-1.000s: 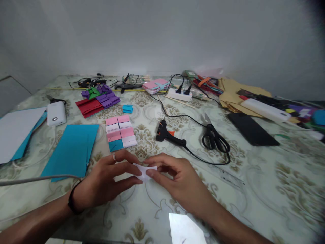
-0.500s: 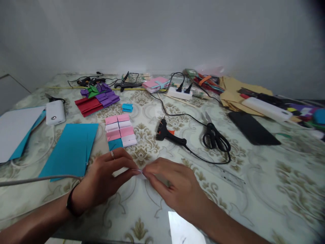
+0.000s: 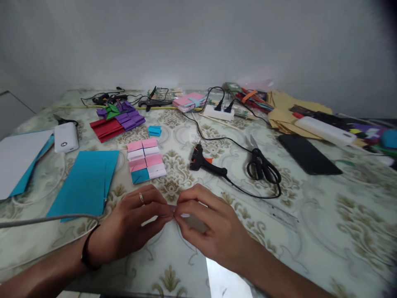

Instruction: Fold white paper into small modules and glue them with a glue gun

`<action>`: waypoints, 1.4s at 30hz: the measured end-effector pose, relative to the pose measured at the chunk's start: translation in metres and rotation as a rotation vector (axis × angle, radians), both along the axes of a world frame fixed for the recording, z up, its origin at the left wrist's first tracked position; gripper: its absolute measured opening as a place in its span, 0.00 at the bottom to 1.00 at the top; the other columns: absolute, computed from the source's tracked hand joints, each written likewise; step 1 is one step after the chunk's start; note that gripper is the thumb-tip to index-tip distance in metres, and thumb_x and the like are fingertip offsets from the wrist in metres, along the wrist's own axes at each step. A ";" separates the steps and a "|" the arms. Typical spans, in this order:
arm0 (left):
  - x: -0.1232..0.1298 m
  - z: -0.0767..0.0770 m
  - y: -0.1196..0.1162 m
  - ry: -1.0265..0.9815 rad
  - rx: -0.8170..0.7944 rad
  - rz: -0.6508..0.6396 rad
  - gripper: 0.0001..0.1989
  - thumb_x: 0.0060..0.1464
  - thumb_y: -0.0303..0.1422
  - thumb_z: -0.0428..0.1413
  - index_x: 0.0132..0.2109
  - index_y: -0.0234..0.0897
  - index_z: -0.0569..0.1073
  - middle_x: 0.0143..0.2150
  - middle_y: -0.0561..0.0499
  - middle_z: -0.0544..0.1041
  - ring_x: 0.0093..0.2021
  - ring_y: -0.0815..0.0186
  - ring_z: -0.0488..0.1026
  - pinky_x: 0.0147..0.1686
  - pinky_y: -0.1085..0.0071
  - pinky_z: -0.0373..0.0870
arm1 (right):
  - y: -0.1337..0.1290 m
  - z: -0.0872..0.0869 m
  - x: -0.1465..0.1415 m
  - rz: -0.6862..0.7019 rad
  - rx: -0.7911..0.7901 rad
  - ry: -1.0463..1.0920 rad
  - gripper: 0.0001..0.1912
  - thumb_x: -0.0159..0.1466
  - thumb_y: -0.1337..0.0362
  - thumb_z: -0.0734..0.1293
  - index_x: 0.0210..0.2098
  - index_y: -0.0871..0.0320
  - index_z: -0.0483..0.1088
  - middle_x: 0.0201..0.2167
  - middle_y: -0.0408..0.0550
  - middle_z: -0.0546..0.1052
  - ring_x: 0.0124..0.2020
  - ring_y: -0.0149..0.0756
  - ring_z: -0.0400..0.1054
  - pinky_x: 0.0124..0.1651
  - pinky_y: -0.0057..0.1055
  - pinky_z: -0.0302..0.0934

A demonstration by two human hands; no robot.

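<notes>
Between my two hands is a small piece of white paper (image 3: 185,215), mostly covered by the fingers. My left hand (image 3: 132,219), with a ring and a black wristband, pinches its left end. The thumb and fingers of my right hand (image 3: 212,225) close on the other end, fingertips almost meeting those of the left. Just beyond my left hand lies a block of folded pink, white and blue paper pieces (image 3: 145,160). Blue paper sheets (image 3: 82,182) rest to its left. A white sheet (image 3: 228,281) is partly under my right forearm.
A black glue gun (image 3: 206,162) lies ahead, its cord looping past black-handled scissors (image 3: 263,167). Nearby are a clear ruler (image 3: 281,217), a dark phone (image 3: 307,155), a white power bank (image 3: 66,137) and a power strip (image 3: 218,112). Red folded paper (image 3: 107,129) lies at the back left.
My right hand's fingers have spread and shifted around the paper, and my left fingers have curled further over it. The paper is now more hidden. Other objects stay put.
</notes>
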State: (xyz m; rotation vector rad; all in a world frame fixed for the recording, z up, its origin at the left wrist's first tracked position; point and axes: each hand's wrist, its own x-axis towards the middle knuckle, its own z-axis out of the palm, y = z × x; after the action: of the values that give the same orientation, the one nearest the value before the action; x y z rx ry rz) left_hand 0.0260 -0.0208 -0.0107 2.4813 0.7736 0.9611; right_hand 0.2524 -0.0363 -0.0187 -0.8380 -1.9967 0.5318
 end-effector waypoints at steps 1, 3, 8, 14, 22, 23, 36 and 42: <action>0.000 0.000 0.000 0.010 0.001 0.005 0.05 0.69 0.24 0.59 0.44 0.38 0.76 0.39 0.50 0.81 0.40 0.64 0.78 0.41 0.67 0.77 | 0.000 0.001 0.000 0.001 0.006 -0.002 0.07 0.68 0.74 0.68 0.38 0.56 0.76 0.39 0.48 0.80 0.40 0.38 0.75 0.42 0.35 0.73; 0.001 0.001 -0.002 0.031 0.002 0.019 0.06 0.67 0.22 0.59 0.44 0.38 0.75 0.39 0.50 0.80 0.40 0.64 0.78 0.41 0.67 0.77 | 0.000 0.002 0.000 0.003 0.025 -0.011 0.06 0.68 0.73 0.69 0.38 0.56 0.76 0.39 0.49 0.80 0.40 0.39 0.74 0.42 0.36 0.73; 0.002 0.004 -0.005 0.039 0.005 0.044 0.07 0.65 0.21 0.58 0.44 0.39 0.74 0.38 0.51 0.79 0.38 0.64 0.77 0.39 0.66 0.76 | 0.001 0.001 -0.001 0.014 0.093 -0.012 0.04 0.68 0.73 0.70 0.38 0.60 0.77 0.39 0.52 0.80 0.39 0.39 0.73 0.41 0.37 0.72; 0.001 0.011 -0.004 0.025 0.009 0.016 0.09 0.64 0.20 0.58 0.43 0.41 0.73 0.37 0.53 0.80 0.38 0.63 0.78 0.41 0.65 0.76 | 0.002 0.002 0.000 0.060 0.133 -0.002 0.10 0.69 0.76 0.67 0.41 0.56 0.77 0.43 0.50 0.83 0.41 0.39 0.74 0.47 0.40 0.75; -0.004 0.015 -0.002 0.005 -0.063 0.028 0.09 0.63 0.20 0.58 0.43 0.40 0.74 0.38 0.52 0.79 0.40 0.64 0.78 0.42 0.66 0.77 | 0.005 0.006 0.008 0.040 0.122 -0.024 0.09 0.68 0.75 0.68 0.35 0.56 0.76 0.46 0.52 0.83 0.44 0.41 0.76 0.51 0.44 0.74; -0.004 0.015 -0.002 0.008 -0.077 0.020 0.09 0.63 0.21 0.59 0.43 0.40 0.75 0.39 0.52 0.79 0.40 0.64 0.78 0.43 0.66 0.77 | 0.006 0.007 0.008 0.030 0.122 -0.029 0.10 0.68 0.75 0.68 0.35 0.56 0.76 0.46 0.52 0.83 0.44 0.41 0.76 0.49 0.43 0.74; 0.000 0.003 -0.003 0.011 -0.149 0.085 0.06 0.67 0.24 0.58 0.42 0.40 0.76 0.38 0.51 0.78 0.38 0.65 0.77 0.39 0.69 0.75 | 0.005 0.005 0.004 -0.039 0.137 -0.033 0.09 0.67 0.76 0.68 0.36 0.56 0.75 0.42 0.52 0.80 0.41 0.40 0.73 0.44 0.39 0.73; -0.002 0.004 -0.003 -0.006 -0.196 0.098 0.05 0.66 0.24 0.60 0.42 0.40 0.76 0.39 0.52 0.78 0.38 0.66 0.77 0.39 0.70 0.75 | 0.004 0.005 0.004 -0.050 0.136 -0.028 0.09 0.67 0.75 0.67 0.37 0.54 0.73 0.41 0.50 0.80 0.41 0.40 0.74 0.43 0.40 0.73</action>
State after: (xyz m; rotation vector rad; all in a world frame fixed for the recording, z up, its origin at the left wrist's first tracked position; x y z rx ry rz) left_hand 0.0239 -0.0241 -0.0066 2.2893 0.9477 0.8794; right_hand 0.2566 -0.0322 -0.0135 -0.8131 -2.0073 0.3533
